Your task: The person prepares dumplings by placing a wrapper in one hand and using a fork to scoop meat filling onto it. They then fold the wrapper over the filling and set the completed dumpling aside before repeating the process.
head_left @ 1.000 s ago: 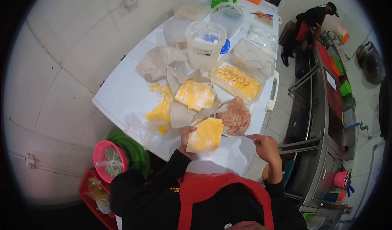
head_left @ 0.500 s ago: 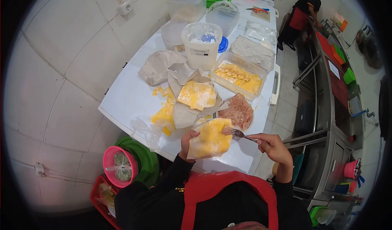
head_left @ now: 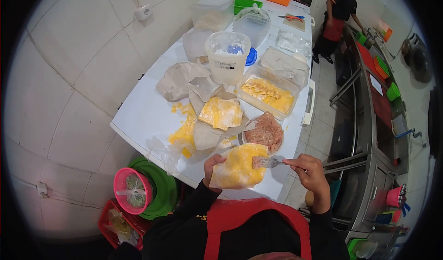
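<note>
My left hand (head_left: 213,168) grips a floured yellow dough wrapper (head_left: 233,172), apparently several layers thick, by its left edge. In my right hand (head_left: 309,171) is a metal fork (head_left: 273,162), its tines low over the wrapper's right side. A small dab of minced meat (head_left: 256,162) lies at the tines. Just beyond is a bowl heaped with pink minced meat (head_left: 265,133). Behind the held wrapper, another stack of yellow wrappers (head_left: 220,113) rests on brown paper (head_left: 207,137). Folded yellow pieces (head_left: 265,93) sit in a clear plastic container (head_left: 261,105).
A labelled flour tub (head_left: 224,68), crumpled paper (head_left: 177,82) and yellow dough scraps (head_left: 184,135) are on the white table (head_left: 138,121). A pink bucket (head_left: 148,196) stands below left. Another person (head_left: 341,10) is by the steel counter at right.
The wrapper has tilted and moved slightly down and left. My right hand has shifted a little, and the fork is now flatter against the wrapper. The other person has turned and stands more upright.
</note>
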The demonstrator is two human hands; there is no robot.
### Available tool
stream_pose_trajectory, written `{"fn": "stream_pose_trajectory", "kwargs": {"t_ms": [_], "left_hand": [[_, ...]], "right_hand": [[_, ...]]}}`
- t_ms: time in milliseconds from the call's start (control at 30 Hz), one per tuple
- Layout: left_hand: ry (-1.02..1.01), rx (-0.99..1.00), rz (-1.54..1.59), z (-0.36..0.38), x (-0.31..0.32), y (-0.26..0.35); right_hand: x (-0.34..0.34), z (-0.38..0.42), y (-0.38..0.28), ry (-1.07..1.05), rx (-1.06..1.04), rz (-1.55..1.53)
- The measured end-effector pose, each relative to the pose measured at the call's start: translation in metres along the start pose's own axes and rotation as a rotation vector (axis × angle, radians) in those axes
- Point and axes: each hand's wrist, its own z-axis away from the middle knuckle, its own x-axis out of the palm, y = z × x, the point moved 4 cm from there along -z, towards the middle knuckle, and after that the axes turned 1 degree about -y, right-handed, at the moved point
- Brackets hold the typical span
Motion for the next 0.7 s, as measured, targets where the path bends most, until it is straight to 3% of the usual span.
{"fn": "stream_pose_trajectory", "kwargs": {"t_ms": [200,300,400,467,533,633,700], "left_hand": [[0.061,-0.013,-0.031,-0.007,-0.009,-0.002],[0.046,0.011,-0.059,-0.011,-0.012,0.000],[0.002,0.054,-0.085,-0.017,0.004,-0.004],[-0.016,0.044,-0.090,-0.020,0.009,-0.013],[-0.030,0.021,-0.096,-0.024,0.009,-0.018],[0.040,0.049,-0.224,-0.024,0.007,-0.020],[0.055,0.067,-0.217,-0.027,0.001,-0.023]], "right_hand": [[-0.026,-0.001,0.004,-0.090,0.023,0.013],[-0.035,0.012,0.039,-0.018,0.226,-0.271],[-0.005,0.008,0.050,0.198,0.358,-0.561],[0.033,-0.004,0.043,0.116,0.578,-0.611],[0.062,-0.020,0.034,0.171,0.554,-0.776],[0.085,-0.032,0.055,0.353,0.415,-0.785],[0.077,-0.036,0.044,0.356,0.431,-0.663]]}}
